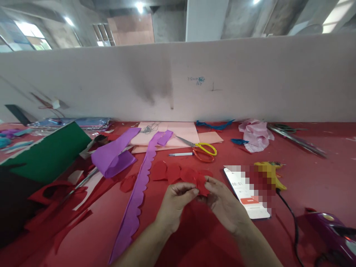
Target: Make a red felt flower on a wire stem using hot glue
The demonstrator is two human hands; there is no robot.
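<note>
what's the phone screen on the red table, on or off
On: the phone shows a bright white display with large digits and an orange-red button. Pixelation hides its right side.

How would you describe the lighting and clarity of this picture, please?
In the head view, a ceiling lamp glares white; coarse pixelation covers parts of the phone and yellow glue gun; the red piece in the fingers nearly blends into the red tabletop.

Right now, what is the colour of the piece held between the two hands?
The held piece is red; the head view shows it best.
</note>
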